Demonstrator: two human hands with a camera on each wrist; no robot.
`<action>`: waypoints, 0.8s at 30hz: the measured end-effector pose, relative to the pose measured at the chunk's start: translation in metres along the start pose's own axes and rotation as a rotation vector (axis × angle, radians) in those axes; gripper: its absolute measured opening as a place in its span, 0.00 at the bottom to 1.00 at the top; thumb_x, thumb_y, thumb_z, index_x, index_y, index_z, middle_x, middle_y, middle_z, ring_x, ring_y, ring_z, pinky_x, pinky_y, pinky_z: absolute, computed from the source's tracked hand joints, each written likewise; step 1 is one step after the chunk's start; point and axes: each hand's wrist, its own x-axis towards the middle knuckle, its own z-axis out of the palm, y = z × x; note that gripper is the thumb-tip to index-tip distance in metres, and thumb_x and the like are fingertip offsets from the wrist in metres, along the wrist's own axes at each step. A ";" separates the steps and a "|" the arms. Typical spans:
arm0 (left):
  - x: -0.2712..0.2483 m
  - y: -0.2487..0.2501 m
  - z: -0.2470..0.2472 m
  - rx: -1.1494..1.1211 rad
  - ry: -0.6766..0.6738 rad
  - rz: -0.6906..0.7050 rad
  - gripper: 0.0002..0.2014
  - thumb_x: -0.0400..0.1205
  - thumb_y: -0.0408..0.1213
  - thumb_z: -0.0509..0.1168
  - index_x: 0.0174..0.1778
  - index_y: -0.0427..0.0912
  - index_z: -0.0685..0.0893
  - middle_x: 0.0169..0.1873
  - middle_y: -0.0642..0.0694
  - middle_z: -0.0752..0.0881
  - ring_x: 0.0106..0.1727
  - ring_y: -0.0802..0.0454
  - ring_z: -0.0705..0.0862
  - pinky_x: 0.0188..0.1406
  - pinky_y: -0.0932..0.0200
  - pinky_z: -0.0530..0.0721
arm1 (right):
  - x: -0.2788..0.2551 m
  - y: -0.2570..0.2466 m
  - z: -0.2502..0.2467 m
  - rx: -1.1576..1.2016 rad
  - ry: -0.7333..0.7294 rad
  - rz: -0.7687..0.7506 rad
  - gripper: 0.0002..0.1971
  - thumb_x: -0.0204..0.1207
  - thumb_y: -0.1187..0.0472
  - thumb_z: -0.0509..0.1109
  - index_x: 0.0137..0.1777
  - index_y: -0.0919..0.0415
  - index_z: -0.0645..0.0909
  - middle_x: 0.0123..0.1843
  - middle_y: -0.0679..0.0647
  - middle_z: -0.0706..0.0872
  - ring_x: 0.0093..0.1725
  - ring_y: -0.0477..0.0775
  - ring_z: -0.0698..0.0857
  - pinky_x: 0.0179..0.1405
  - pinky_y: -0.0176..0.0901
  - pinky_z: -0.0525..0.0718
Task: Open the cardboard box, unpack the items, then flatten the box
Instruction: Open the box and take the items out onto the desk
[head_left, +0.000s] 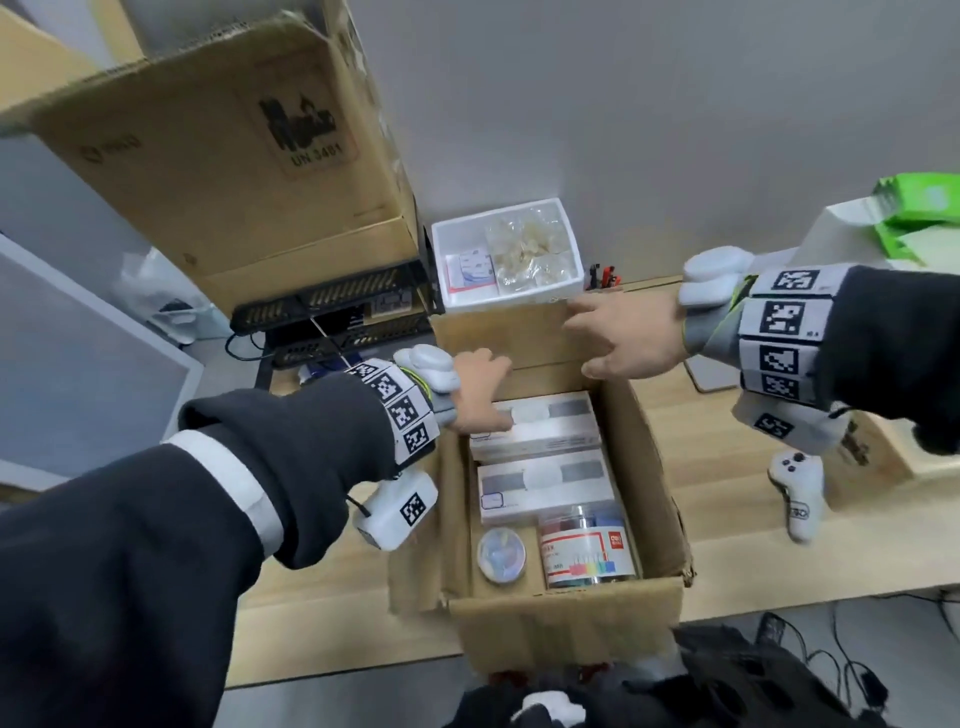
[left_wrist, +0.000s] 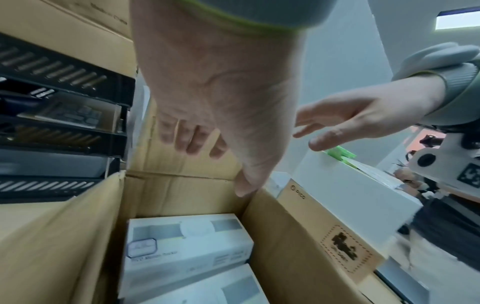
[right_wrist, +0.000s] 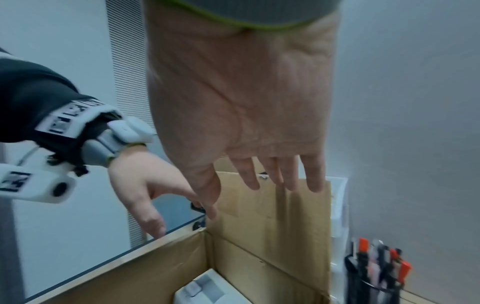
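The cardboard box (head_left: 566, 618) stands open on the wooden table (head_left: 311, 613). Inside lie two white cartons (head_left: 540, 431) (head_left: 545, 483), a round clear dish (head_left: 501, 553) and a clear jar of coloured clips (head_left: 587, 551). My left hand (head_left: 480, 384) hovers at the far left corner above the far carton (left_wrist: 187, 240), fingers hanging loosely and holding nothing. My right hand (head_left: 618, 338) is spread open beside the upright far flap (right_wrist: 285, 216); its fingers (right_wrist: 311, 176) are straight, just in front of the flap's top edge. Whether they touch it is unclear.
A large cardboard box (head_left: 234, 156) sits on black stacked trays (head_left: 332, 312) at the back left. Behind the far flap is a white foam tray (head_left: 509, 254), with a mesh pen cup (right_wrist: 374, 273) beside it. A white controller (head_left: 797, 488) lies to the right.
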 end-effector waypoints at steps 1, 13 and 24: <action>0.005 -0.004 -0.002 0.007 0.046 -0.038 0.29 0.77 0.53 0.71 0.67 0.38 0.74 0.60 0.39 0.77 0.60 0.39 0.79 0.51 0.51 0.75 | 0.010 0.006 0.000 0.022 0.016 0.025 0.33 0.80 0.45 0.65 0.82 0.58 0.65 0.81 0.55 0.67 0.77 0.61 0.73 0.72 0.52 0.77; 0.028 -0.047 0.027 -0.253 -0.084 -0.236 0.41 0.78 0.38 0.70 0.85 0.47 0.57 0.67 0.36 0.76 0.57 0.39 0.82 0.47 0.51 0.81 | 0.082 0.030 0.074 0.176 -0.006 0.148 0.18 0.71 0.63 0.70 0.61 0.59 0.74 0.60 0.54 0.78 0.46 0.57 0.80 0.34 0.42 0.75; 0.028 -0.047 0.031 -0.281 -0.161 -0.201 0.42 0.75 0.45 0.75 0.83 0.44 0.64 0.64 0.42 0.81 0.58 0.41 0.85 0.56 0.47 0.87 | 0.059 0.041 0.104 0.095 0.089 0.107 0.27 0.68 0.61 0.69 0.69 0.48 0.77 0.63 0.51 0.77 0.54 0.57 0.81 0.46 0.45 0.80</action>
